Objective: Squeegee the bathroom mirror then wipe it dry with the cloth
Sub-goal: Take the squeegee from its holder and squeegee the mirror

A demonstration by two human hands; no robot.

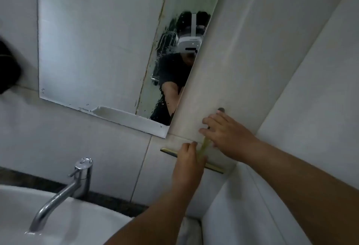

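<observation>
The mirror (pixel 93 46) hangs on the tiled wall above the basin, and its right part is streaked with water drops. Below its lower right corner a squeegee lies against the wall, with its dark blade (pixel 168 151) level and its yellow-green handle (pixel 204 147) pointing up. My left hand (pixel 187 167) is closed around the squeegee where handle meets blade. The extended fingers of my right hand (pixel 223 134) rest on the wall at the handle's top, just under a small dark wall hook (pixel 221 110). No cloth is clearly visible.
A chrome tap (pixel 77 178) stands over the white basin (pixel 64 217) at the lower left. A dark blurred object (pixel 7 66) sits at the left edge. The room corner runs up on the right, close beside my right arm.
</observation>
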